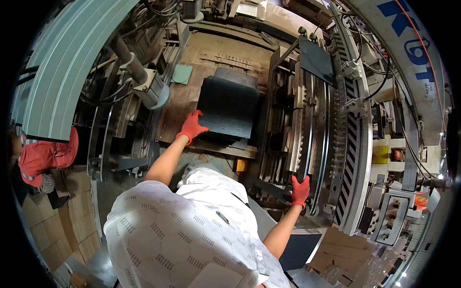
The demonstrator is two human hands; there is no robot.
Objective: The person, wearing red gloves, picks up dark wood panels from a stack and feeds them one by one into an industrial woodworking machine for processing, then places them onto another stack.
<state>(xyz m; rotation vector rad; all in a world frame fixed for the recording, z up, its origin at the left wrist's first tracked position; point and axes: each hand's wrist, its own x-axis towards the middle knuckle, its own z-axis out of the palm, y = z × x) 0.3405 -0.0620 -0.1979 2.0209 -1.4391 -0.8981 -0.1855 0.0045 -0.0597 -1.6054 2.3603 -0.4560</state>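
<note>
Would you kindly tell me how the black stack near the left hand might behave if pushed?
The black stack seems unlikely to roll or tip, lying flat and broad. Its straight edges suggest fairly stiff sheets. Its layers might slide apart, since their edges sit offset.

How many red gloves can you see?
2. One is on the left hand, by the near left corner of the black sheets. The other is on the right hand, at the near end of a long bar. More could be hidden.
</note>
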